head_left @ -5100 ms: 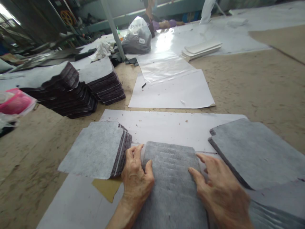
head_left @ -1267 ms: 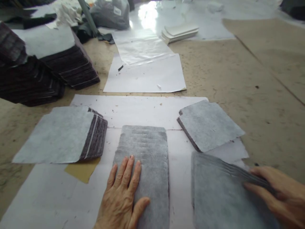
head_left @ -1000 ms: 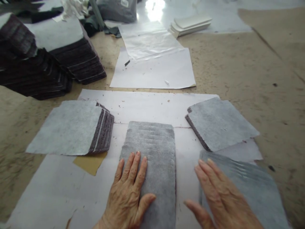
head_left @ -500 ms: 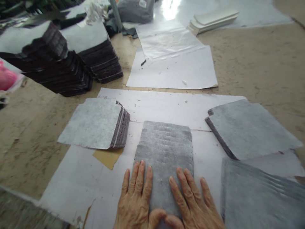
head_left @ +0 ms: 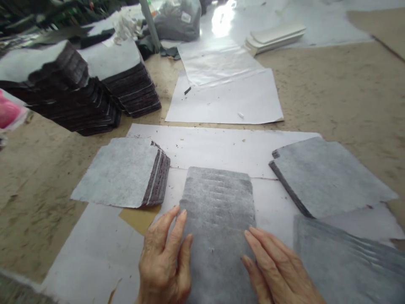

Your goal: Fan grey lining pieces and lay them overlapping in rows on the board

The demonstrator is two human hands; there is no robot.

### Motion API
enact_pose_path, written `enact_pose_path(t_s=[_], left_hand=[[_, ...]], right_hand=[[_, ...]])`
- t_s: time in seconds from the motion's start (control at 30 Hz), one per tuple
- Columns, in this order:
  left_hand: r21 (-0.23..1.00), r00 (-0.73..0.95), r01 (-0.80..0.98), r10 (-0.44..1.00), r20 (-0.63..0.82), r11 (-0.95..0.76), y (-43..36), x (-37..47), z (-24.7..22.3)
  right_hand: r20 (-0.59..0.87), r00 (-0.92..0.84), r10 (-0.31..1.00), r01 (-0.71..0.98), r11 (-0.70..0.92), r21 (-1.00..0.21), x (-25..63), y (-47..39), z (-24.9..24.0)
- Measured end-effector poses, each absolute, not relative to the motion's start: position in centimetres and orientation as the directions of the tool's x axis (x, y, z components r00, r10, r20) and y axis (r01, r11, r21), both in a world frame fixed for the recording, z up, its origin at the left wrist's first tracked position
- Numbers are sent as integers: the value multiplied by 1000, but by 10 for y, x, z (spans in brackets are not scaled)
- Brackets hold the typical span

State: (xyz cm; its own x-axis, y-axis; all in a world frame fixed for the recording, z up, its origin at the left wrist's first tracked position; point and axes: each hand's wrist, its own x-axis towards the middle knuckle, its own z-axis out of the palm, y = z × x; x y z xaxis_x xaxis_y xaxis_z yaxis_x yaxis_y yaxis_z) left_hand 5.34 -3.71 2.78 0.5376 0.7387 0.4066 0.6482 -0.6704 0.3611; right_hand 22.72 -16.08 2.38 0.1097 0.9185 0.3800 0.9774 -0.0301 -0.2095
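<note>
A grey fabric piece [head_left: 218, 211] with short raised ridges lies on white paper in front of me. My left hand [head_left: 167, 257] rests at its left edge, fingers curved and apart, holding nothing. At its right edge is my right hand [head_left: 275, 266], fingertips touching the border and thumb apart from the fingers. To the left sits a stack of grey pieces with dark edges [head_left: 117, 173]. Another stack [head_left: 332, 177] lies to the right, and below it are overlapping grey pieces [head_left: 344, 261].
Two tall dark-edged stacks [head_left: 95, 101] stand at the back left, near a pink item [head_left: 8, 110]. White sheets [head_left: 221, 101], a pale folded bundle [head_left: 275, 38] and a grey bag [head_left: 177, 21] lie farther back. Yellowish paper [head_left: 139, 218] shows under the left stack.
Both hands have moved off the middle of the fabric piece to its side edges. My thumbs, near each other before, are now far apart. The view has shifted slightly.
</note>
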Motion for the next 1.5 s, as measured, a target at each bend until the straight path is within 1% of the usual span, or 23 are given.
enact_pose_path(t_s=[0.07, 0.17, 0.23, 0.3, 0.37, 0.47, 0.53, 0.6, 0.7, 0.77, 0.83, 0.93, 1.03, 1.13, 1.2, 1.27, 1.37, 1.43, 1.5], left_hand=[[284, 641, 611, 672, 370, -739, -37, 59, 24], [154, 754, 600, 619, 219, -785, -39, 62, 12], [92, 774, 609, 615, 150, -788, -41, 61, 5], [74, 775, 613, 617, 139, -787, -41, 59, 2], [77, 781, 597, 601, 171, -798, -39, 58, 3], [118, 774, 568, 578, 259, -815, -32, 62, 12], [170, 766, 542, 567, 303, -823, -25, 69, 16], [221, 755, 526, 570, 324, -821, -17, 78, 18], [267, 724, 548, 609, 324, -793, -2, 89, 17], [275, 723, 565, 627, 289, -778, 7, 93, 19], [278, 742, 576, 634, 218, -769, 16, 96, 23], [310, 765, 591, 639, 78, -745, 27, 99, 32], [317, 730, 650, 684, -7, -690, 31, 100, 37], [307, 630, 735, 776, 18, -604, 26, 94, 33], [329, 571, 763, 819, 60, -556, 18, 88, 30], [338, 516, 791, 853, 79, -510, 9, 82, 26], [283, 427, 857, 901, 75, -430, 1, 79, 23], [255, 386, 885, 920, 68, -390, -2, 79, 23], [254, 365, 895, 930, 53, -366, -2, 80, 23]], right_hand=[[415, 103, 904, 983, -28, -183, 224, -150, 23], [388, 73, 919, 992, -26, -125, 217, -136, 14], [339, 45, 940, 996, -15, -91, 212, -133, 6], [318, 24, 948, 998, -3, -67, 211, -134, 1], [331, 17, 943, 997, 8, -72, 213, -135, 2], [406, 46, 913, 987, 21, -160, 219, -132, 11], [469, 129, 874, 972, -17, -235, 225, -126, 19], [491, 222, 843, 955, -85, -285, 232, -117, 23], [441, 296, 847, 937, -167, -308, 241, -104, 22], [396, 317, 862, 929, -199, -312, 246, -98, 21], [330, 345, 879, 913, -233, -335, 251, -92, 23], [183, 395, 900, 868, -301, -394, 258, -85, 28], [77, 438, 896, 836, -374, -402, 260, -82, 33], [75, 518, 852, 816, -466, -343, 257, -88, 34], [77, 576, 814, 786, -525, -326, 252, -95, 32], [69, 612, 788, 754, -556, -350, 247, -103, 29], [68, 647, 759, 716, -575, -397, 241, -109, 24], [66, 675, 735, 693, -600, -400, 239, -110, 22], [59, 696, 715, 676, -625, -391, 238, -108, 20]])
